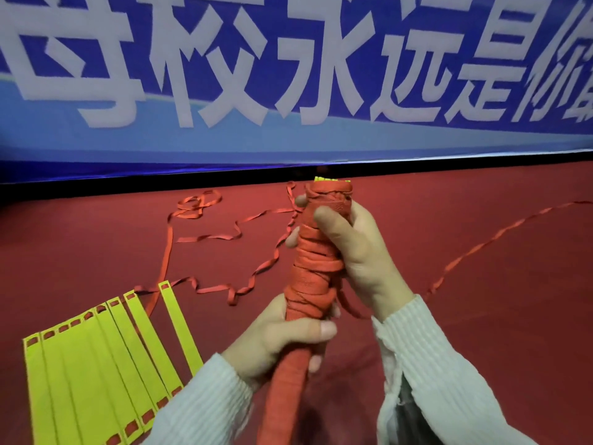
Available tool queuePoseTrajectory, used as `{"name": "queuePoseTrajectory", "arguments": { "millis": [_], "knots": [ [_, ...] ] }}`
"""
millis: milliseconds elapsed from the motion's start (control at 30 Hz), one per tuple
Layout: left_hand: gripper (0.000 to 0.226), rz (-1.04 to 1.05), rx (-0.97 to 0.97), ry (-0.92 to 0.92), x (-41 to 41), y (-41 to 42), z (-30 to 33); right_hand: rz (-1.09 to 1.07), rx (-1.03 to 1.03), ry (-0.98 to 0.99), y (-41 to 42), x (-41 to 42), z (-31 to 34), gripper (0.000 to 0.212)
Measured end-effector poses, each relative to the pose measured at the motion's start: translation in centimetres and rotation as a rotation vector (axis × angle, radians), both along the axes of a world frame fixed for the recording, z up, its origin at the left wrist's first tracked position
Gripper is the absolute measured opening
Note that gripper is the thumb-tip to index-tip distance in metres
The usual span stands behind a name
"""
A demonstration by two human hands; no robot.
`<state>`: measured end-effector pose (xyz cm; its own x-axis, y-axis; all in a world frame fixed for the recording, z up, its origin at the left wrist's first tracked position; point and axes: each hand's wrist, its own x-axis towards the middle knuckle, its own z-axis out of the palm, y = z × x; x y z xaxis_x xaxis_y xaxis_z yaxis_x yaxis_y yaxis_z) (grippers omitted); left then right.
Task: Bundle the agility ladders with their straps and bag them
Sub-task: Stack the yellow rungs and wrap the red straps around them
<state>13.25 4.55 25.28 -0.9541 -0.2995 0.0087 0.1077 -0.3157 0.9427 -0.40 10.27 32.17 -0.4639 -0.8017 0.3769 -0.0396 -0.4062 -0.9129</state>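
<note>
An upright bundled ladder (pixel 313 271), wrapped tightly in red strap, stands in the middle of the view with yellow rung tips showing at its top. My left hand (pixel 282 338) grips its lower part. My right hand (pixel 349 248) grips the upper part, thumb across the wraps. A second ladder (pixel 99 358) lies on the red floor at the lower left, its yellow rungs fanned side by side. Its red straps (pixel 205 239) trail loose toward the back.
The red carpet floor (pixel 481 316) spreads all around. One red strap (pixel 500 236) runs off to the right edge. A blue banner (pixel 288 75) with large white characters stands along the back. No bag is visible.
</note>
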Motion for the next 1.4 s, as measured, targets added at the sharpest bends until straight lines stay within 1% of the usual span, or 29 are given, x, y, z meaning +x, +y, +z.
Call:
{"name": "queuePoseTrajectory", "arguments": {
  "millis": [67,100,133,167,200,267,333,367,400,467,533,600,633,667,733,800,867,900,967,1000,1033,1067,1133,1200,1233,1300,1333,1367,1400],
  "knots": [
    [0.048,0.186,-0.084,-0.011,-0.9,0.5,-0.2,-0.248,0.008,0.088,-0.8,0.0,-0.1,0.037],
    [0.044,0.330,-0.218,0.001,-1.4,0.9,-0.5,-0.302,-0.003,0.112,-1.0,0.2,0.0,0.024],
    [0.035,0.430,-0.347,0.022,-1.7,1.2,-0.8,-0.283,-0.015,0.126,-1.0,0.5,0.1,0.019],
    [0.027,0.465,-0.416,0.030,-1.7,1.4,-1.1,-0.208,-0.020,0.142,-0.7,0.5,0.1,0.022],
    [0.023,0.416,-0.388,0.026,-1.4,1.3,-1.1,-0.098,-0.031,0.138,-0.3,0.5,0.1,0.031],
    [0.030,0.145,-0.192,-0.004,-0.3,0.6,-0.6,0.080,-0.020,0.063,0.5,0.5,0.6,0.049],
    [0.035,0.025,-0.048,-0.042,0.1,0.0,0.1,0.039,0.006,0.017,0.5,0.6,0.9,0.045],
    [0.031,0.074,-0.010,-0.032,-0.2,0.2,0.2,-0.057,0.014,0.012,0.1,0.6,0.7,0.033],
    [0.025,0.173,-0.055,-0.013,-0.7,0.4,0.2,-0.163,0.019,0.028,-0.3,0.6,0.5,0.022],
    [0.029,0.423,-0.327,0.033,-1.6,1.2,-0.3,-0.280,0.011,0.075,-1.1,0.7,0.0,0.015],
    [0.027,0.475,-0.387,0.039,-1.7,1.2,-0.8,-0.163,0.010,0.098,-0.9,0.7,-0.1,0.028],
    [0.019,0.248,-0.223,0.052,-0.7,0.5,-0.4,0.066,0.010,0.056,-0.2,0.5,0.4,0.041],
    [0.019,0.130,-0.136,0.062,-0.4,0.0,-0.2,0.121,0.018,0.032,0.0,0.6,0.7,0.043],
    [0.027,0.086,-0.104,0.052,-0.1,-0.2,0.2,0.089,0.031,0.020,0.0,0.8,0.9,0.042],
    [0.043,0.211,-0.146,0.021,-0.6,-0.2,0.2,-0.167,0.072,0.072,-0.8,0.9,0.4,0.042],
    [0.050,0.464,-0.412,-0.002,-1.5,0.5,-0.5,-0.328,0.093,0.122,-1.3,0.8,-0.1,0.044],
    [0.049,0.545,-0.507,-0.010,-1.8,1.1,-1.4,-0.200,0.054,0.135,-1.1,0.4,-0.4,0.045],
    [0.043,0.481,-0.421,-0.007,-1.6,1.1,-1.2,-0.070,0.008,0.108,-0.7,0.0,-0.4,0.049],
    [0.034,0.153,-0.153,0.056,-0.8,0.6,-0.7,0.159,-0.056,-0.027,0.2,-0.2,0.1,0.064],
    [0.030,0.011,-0.058,0.092,-0.5,0.4,-0.3,0.191,-0.069,-0.079,0.4,-0.2,0.3,0.071],
    [0.028,-0.040,-0.009,0.097,-0.3,0.4,0.3,0.144,-0.065,-0.100,0.1,-0.3,0.2,0.074],
    [0.026,-0.009,0.002,0.073,-0.4,0.5,0.4,0.013,-0.038,-0.073,-0.3,-0.3,0.1,0.069],
    [0.024,0.274,-0.131,-0.012,-1.1,1.2,0.2,-0.264,0.008,0.029,-1.1,-0.4,-0.4,0.049],
    [0.028,0.484,-0.297,-0.024,-1.7,1.6,-0.6,-0.286,-0.008,0.063,-1.5,-0.1,-0.9,0.033],
    [0.026,0.459,-0.305,-0.020,-1.6,1.6,-0.7,-0.202,-0.020,0.065,-1.3,-0.1,-0.9,0.029],
    [0.022,0.196,-0.164,-0.006,-0.9,0.8,-0.4,-0.009,-0.046,0.021,-0.5,0.1,-0.4,0.040],
    [0.027,0.093,-0.065,0.015,-0.5,0.4,-0.1,0.063,-0.050,-0.009,-0.1,0.3,0.0,0.045],
    [0.038,0.064,0.003,0.026,-0.3,0.2,0.2,0.052,-0.047,-0.005,-0.1,0.4,0.2,0.038],
    [0.048,0.105,0.026,0.024,-0.4,0.1,0.3,-0.014,-0.040,0.024,-0.2,0.6,0.3,0.021]
  ]
}}
